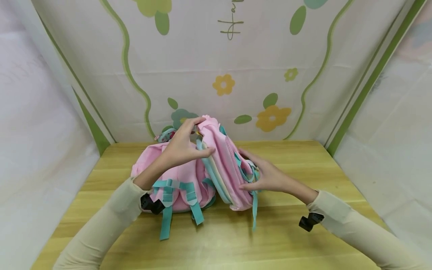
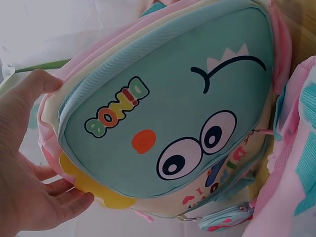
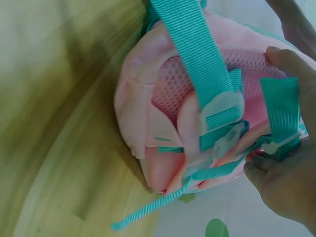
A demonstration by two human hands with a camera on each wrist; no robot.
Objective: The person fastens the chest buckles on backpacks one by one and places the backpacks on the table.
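A pink backpack (image 1: pixel 224 165) stands tilted on the table between both hands. Its teal front (image 2: pixel 123 103) carries a cartoon face and raised letters, seen in the left wrist view. My left hand (image 1: pixel 185 147) grips its upper end, thumb on one side and fingers around the other near a yellow flap (image 2: pixel 94 182). On the strap side, my right hand (image 1: pixel 268 175) holds the back with thumb and fingers spread, next to teal straps (image 3: pixel 197 59) and pink mesh. A second pink backpack (image 1: pixel 145 159) lies on the left, its straps facing up, partly behind my left arm.
A small teal and red pouch (image 1: pixel 167 135) sits behind the second backpack. Loose teal strap ends (image 1: pixel 165 225) trail onto the wooden table (image 1: pixel 287 232). White fabric walls with printed flowers (image 1: pixel 273 118) enclose the back and both sides.
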